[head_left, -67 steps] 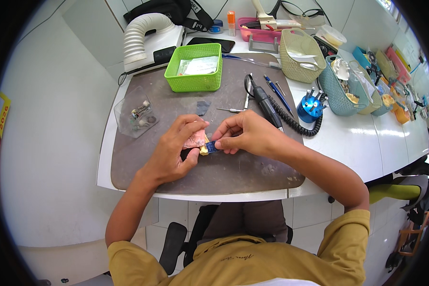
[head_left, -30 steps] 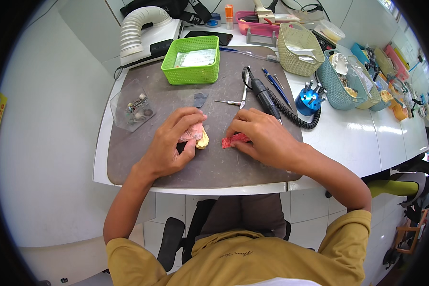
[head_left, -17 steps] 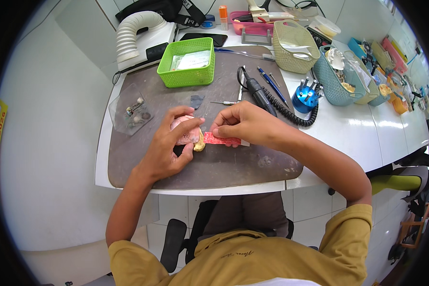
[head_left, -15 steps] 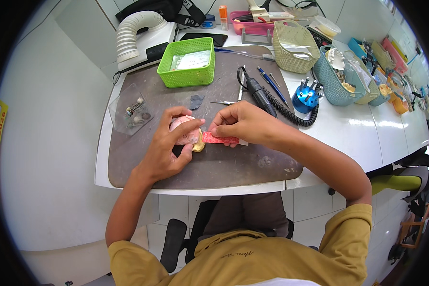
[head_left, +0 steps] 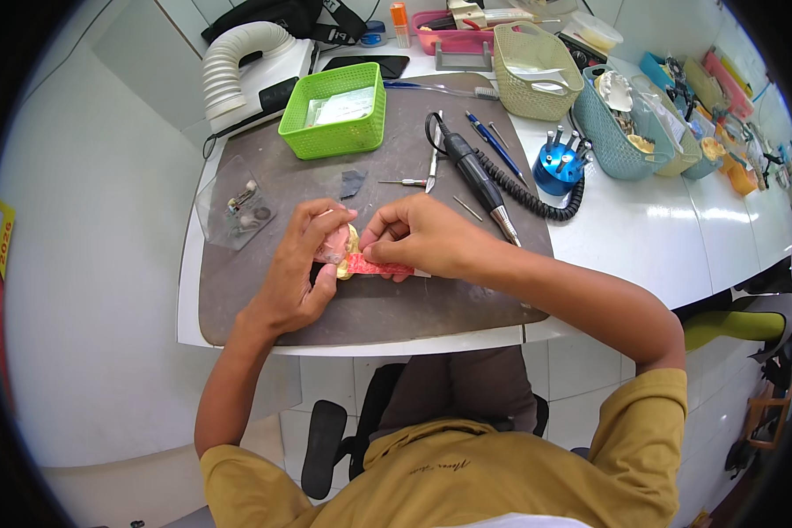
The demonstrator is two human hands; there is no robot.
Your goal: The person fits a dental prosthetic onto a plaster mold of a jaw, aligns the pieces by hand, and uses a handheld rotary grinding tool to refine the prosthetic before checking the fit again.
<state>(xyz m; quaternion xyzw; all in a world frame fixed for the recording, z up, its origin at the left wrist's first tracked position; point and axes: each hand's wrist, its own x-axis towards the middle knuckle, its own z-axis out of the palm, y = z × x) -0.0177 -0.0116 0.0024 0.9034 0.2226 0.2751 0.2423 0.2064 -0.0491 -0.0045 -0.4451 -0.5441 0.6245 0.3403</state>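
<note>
My left hand [head_left: 297, 268] is closed around a dental model with a pink part [head_left: 332, 246] and a yellowish plaster part [head_left: 354, 239], held low over the brown mat. Between the thumb and fingers of my right hand [head_left: 418, 236] is a thin red strip [head_left: 380, 267], which looks like articulating paper. Its left end lies against the yellowish side of the model; a white tip shows at the other end. My left fingers hide the model's far side, and any contact between its halves cannot be made out.
Beyond my hands lie a handpiece [head_left: 475, 172] with a coiled cord, a blue pen [head_left: 493, 141] and a grey scrap [head_left: 352, 183]. A green basket [head_left: 371, 132] stands at the back, a clear box [head_left: 229, 224] at left, a blue bur holder [head_left: 558, 170] at right.
My right hand has moved left, bringing the red strip's end onto the model's yellowish side. My left hand still grips the model, slightly turned. The whole view has shifted a little.
</note>
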